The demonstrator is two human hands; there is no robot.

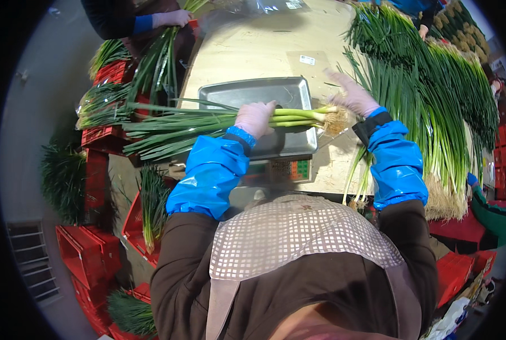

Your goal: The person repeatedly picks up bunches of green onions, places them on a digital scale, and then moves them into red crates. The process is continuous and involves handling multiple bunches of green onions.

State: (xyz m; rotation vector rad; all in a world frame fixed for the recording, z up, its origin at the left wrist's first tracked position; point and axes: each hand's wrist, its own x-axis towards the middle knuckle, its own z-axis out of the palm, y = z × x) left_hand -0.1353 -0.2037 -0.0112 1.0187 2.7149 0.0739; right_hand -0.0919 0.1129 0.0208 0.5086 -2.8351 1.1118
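My gloved left hand (255, 119) is closed around a bunch of green onions (295, 118). The bunch lies crosswise above the metal pan (253, 91) of a weighing scale, leaves to the left and roots to the right. By the root end is my gloved right hand (355, 93), slightly blurred, fingers apart and holding nothing. Whether it touches the roots I cannot tell. Below the pan shows the scale's keypad (290, 170). To the right of that hand spreads a large heap of green onions (422, 127), roots toward me.
A pale tabletop (253, 46) carries a plastic bag (261, 6) at the far end. At upper left a co-worker's gloved hand (172, 18) grips another bunch; a second person's hand (423, 32) is by the heap. Red crates (87, 255) stand on the floor at left.
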